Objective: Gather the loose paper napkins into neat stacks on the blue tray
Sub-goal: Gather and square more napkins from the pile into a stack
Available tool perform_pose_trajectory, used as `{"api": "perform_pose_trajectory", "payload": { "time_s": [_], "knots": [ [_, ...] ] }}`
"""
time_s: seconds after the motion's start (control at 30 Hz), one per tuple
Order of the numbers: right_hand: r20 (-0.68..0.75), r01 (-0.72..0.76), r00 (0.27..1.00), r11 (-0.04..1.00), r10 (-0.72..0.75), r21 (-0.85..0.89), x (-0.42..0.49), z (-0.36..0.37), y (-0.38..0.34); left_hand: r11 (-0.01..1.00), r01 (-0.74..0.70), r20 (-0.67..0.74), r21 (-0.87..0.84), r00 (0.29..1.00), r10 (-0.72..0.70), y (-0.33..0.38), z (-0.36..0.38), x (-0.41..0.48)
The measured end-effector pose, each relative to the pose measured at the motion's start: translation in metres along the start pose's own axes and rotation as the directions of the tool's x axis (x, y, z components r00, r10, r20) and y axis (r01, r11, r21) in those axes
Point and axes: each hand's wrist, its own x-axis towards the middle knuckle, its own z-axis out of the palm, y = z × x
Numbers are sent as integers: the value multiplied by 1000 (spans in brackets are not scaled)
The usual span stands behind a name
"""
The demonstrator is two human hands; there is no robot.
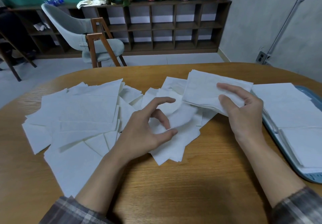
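Clearly the main risk is the held stack (205,91) fanning apart: the right hand (244,108) clamps it at one end only, thumb on top and fingers beneath, so sheets at the free end could slide askew. Thin sheets may also cling together and lift in a clump. The left hand (149,124) arches over a loose napkin (176,119), index finger stretched forward, thumb and middle fingertip nearly meeting on the paper; whether they pinch it I cannot tell. Scattered napkins (78,115) sprawl behind its knuckles. The blue tray (285,155), bearing finished stacks (296,105), lies behind the right hand's knuckles.
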Motion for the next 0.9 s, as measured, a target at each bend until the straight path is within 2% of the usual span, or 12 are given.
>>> {"api": "perform_pose_trajectory", "payload": {
  "time_s": [0.1,0.17,0.27,0.37,0.5,0.63,0.73,0.8,0.9],
  "knots": [
    [-1,-5,1000,1000,5,-4,0,1,0,990,52,69,-129,997,-43,8,-1,-2],
    [2,-3,1000,1000,3,-7,0,1,1,992,53,15,-116,999,-52,3,2,0],
    [13,7,1000,1000,-6,-3,-1,1,1,988,97,-128,120,988,-82,-18,8,5],
    [62,29,998,1000,-30,4,-2,3,1,955,137,-97,263,989,-115,-32,16,8],
    [133,55,990,998,-53,-8,-5,6,1,971,171,-55,166,985,-164,-31,18,8],
    [185,71,980,997,-68,-9,-5,7,2,987,126,-31,104,992,-123,-23,13,6],
    [236,75,969,997,-74,1,-6,7,-1,994,105,112,-37,989,-100,-12,4,4],
    [327,85,941,996,-87,19,-8,8,-3,983,124,176,-138,979,-99,-4,1,2],
    [524,3,850,995,-56,102,-16,13,-6,970,82,51,-229,996,-73,-1,1,2]
  ]
}}
